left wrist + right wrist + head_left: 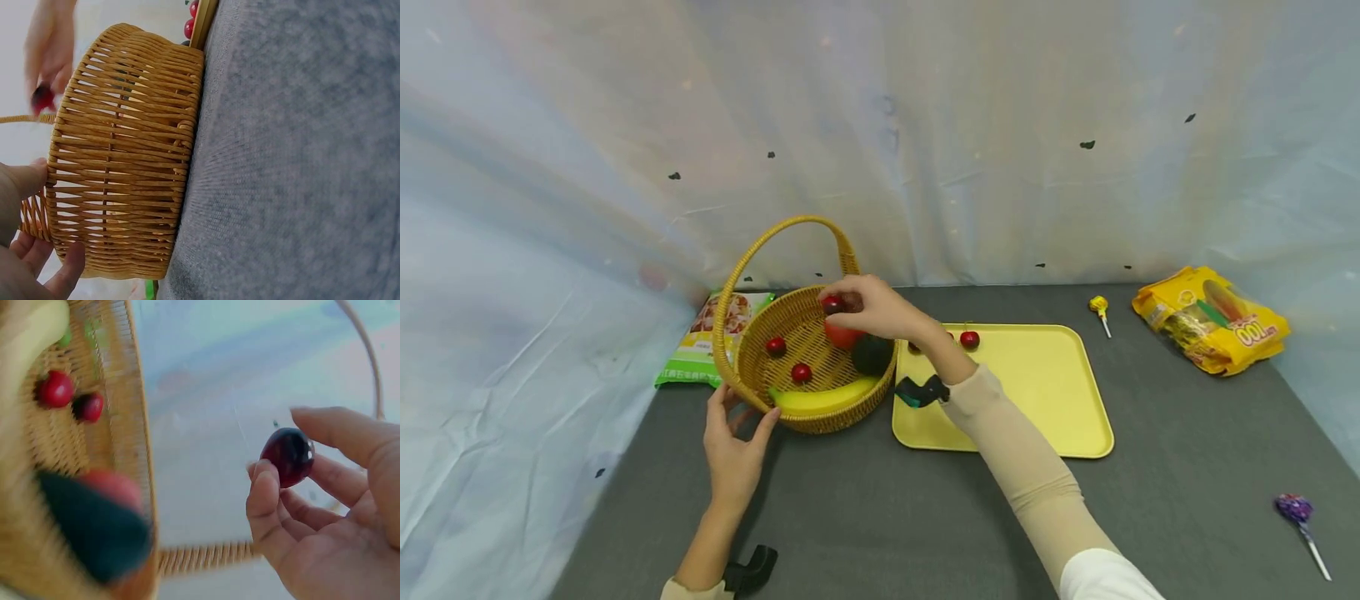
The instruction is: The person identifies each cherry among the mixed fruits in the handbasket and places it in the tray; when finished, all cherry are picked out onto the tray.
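A yellow wicker basket (786,321) with a tall handle holds a banana (823,398), two cherries (801,372), a red round fruit (842,336) and a dark green fruit (872,356). My left hand (736,454) grips the basket's near left rim at the foot of the handle, thumb on one side and fingers on the other, as the left wrist view (37,250) also shows. Above the basket my right hand (880,310) pinches a dark red cherry (289,457) between thumb and fingers.
Right of the basket lies a yellow tray (1052,392) with a few cherries (970,339) at its far edge. A green snack bag (688,358) lies behind the basket's left. Farther right are a yellow lollipop (1099,305), a yellow bag (1217,321) and a purple lollipop (1296,508).
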`<state>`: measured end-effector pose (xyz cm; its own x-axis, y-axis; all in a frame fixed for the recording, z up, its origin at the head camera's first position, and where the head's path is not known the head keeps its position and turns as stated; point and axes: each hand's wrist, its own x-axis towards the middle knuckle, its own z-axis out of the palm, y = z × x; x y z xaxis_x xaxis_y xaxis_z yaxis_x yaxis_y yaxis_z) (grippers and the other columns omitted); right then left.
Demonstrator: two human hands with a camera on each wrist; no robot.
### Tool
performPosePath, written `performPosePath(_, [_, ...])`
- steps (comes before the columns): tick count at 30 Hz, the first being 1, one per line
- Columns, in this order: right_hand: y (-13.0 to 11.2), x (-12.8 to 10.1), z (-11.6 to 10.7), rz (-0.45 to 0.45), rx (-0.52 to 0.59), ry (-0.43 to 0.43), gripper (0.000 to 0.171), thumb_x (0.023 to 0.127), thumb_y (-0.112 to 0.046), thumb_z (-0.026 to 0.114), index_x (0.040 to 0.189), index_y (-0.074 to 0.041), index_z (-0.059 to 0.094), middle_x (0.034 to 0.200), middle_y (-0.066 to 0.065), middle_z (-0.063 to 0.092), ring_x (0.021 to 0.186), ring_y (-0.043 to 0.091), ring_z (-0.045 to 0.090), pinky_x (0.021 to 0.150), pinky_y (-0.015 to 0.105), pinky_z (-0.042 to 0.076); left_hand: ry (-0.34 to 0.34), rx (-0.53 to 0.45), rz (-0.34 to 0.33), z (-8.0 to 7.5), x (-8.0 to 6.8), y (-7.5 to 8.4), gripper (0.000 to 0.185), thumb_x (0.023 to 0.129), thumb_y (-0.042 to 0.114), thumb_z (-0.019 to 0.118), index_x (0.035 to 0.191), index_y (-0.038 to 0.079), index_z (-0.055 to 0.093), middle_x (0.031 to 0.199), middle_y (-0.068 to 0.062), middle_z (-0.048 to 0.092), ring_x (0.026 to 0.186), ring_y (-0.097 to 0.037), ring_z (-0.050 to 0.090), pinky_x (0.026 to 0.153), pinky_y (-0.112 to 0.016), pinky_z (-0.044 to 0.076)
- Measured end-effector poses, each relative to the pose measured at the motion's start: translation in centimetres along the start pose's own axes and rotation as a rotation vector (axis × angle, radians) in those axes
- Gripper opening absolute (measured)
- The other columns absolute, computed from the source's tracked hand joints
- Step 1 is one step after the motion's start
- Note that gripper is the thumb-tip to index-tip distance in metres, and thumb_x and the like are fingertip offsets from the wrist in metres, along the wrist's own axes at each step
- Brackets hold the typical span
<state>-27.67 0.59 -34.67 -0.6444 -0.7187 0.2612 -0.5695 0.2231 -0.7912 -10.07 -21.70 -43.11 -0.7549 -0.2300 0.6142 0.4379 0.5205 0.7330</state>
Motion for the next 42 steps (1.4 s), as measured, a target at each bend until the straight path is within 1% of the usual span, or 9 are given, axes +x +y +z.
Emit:
performPosePath(3, [1.8,-3.3,-1.6,0.045,0.044,0.074,0.035,0.098,-0.011,0.065,0.132,-0.001,0.063,0.113,0.009,0.06,0.089,0.021,0.053,0.075,0.029,0.048,-0.004,-0.013,0.0,0.2,0.1,0.0,0.071,0.079,-0.018,0.074,0.14,-0.013,0.04,0.121,-0.032,0.051,0.115,-0.009,0.049,0.089,-0.02,0.052])
performPosePath(8, [5.0,-7.4,-2.4,0.134,0.055,0.212,0.035,0.092,-0.008,0.072,0.125,0.001,0.065,0.112,0.013,0.063,0.088,0.027,0.06,0.072,0.032,0.051,-0.003,-0.022,-0.002,0.3,0.1,0.0,0.07,0.079,-0.019,0.074,0.14,-0.012,0.04,0.122,-0.032,0.051,0.114,-0.009,0.049,0.089,-0.016,0.05])
performPosePath(10, [6.1,-8.5,-2.1,0.18,0.078,0.235,0.034,0.089,-0.005,0.075,0.121,0.002,0.065,0.11,0.015,0.065,0.085,0.027,0.062,0.069,0.031,0.052,-0.002,-0.019,-0.005,0.3,0.1,0.0,0.07,0.079,-0.018,0.074,0.141,-0.012,0.04,0.122,-0.032,0.051,0.114,-0.007,0.049,0.089,-0.015,0.049])
performPosePath(13, [7.7,-9.6,-1.4,0.244,0.094,0.222,0.034,0.086,-0.001,0.077,0.117,0.005,0.066,0.105,0.017,0.065,0.075,0.024,0.06,0.063,0.026,0.05,0.0,-0.02,-0.014,0.3,0.0,0.0,0.07,0.079,-0.018,0.074,0.141,-0.012,0.04,0.122,-0.032,0.05,0.115,-0.006,0.048,0.089,-0.018,0.05])
performPosePath(20, [9.1,-10.6,0.2,0.3,-0.009,0.137,0.03,0.081,0.0,0.08,0.108,0.005,0.07,0.098,0.014,0.066,0.066,0.017,0.056,0.061,0.025,0.051,0.008,-0.002,-0.022,0.2,-0.1,0.0,0.07,0.079,-0.018,0.075,0.14,-0.012,0.04,0.121,-0.028,0.05,0.114,-0.006,0.049,0.088,-0.022,0.053])
performPosePath(26, [9.1,-10.9,1.0,0.307,-0.021,0.038,0.03,0.078,0.002,0.081,0.106,0.004,0.071,0.091,0.01,0.064,0.062,0.014,0.058,0.057,0.027,0.053,0.002,0.003,-0.023,0.1,0.0,0.2,0.07,0.08,-0.016,0.075,0.14,-0.013,0.04,0.122,-0.031,0.05,0.115,-0.006,0.049,0.089,-0.021,0.053])
performPosePath(37, [9.1,-10.7,1.3,0.32,-0.057,0.011,0.032,0.078,0.0,0.084,0.105,0.005,0.069,0.09,0.012,0.066,0.062,0.013,0.05,0.056,0.023,0.045,0.001,-0.004,-0.002,0.1,0.0,0.1,0.072,0.079,-0.019,0.074,0.142,-0.013,0.039,0.122,-0.026,0.051,0.114,-0.012,0.051,0.089,-0.016,0.05])
performPosePath(40, [8.4,-10.6,0.9,0.303,-0.103,-0.006,0.035,0.082,-0.004,0.082,0.112,0.006,0.068,0.096,0.015,0.067,0.073,0.019,0.057,0.065,0.029,0.051,0.001,-0.008,0.003,0.1,0.0,0.1,0.072,0.079,-0.019,0.074,0.141,-0.014,0.038,0.122,-0.026,0.051,0.114,-0.011,0.051,0.089,-0.014,0.05])
performPosePath(42, [7.3,-10.2,0.4,0.268,-0.142,0.019,0.037,0.086,-0.009,0.079,0.116,0.007,0.066,0.101,0.019,0.065,0.08,0.024,0.059,0.07,0.033,0.053,0.003,-0.008,0.005,0.0,-0.1,0.1,0.071,0.079,-0.019,0.074,0.141,-0.014,0.039,0.122,-0.026,0.051,0.114,-0.009,0.051,0.089,-0.016,0.051])
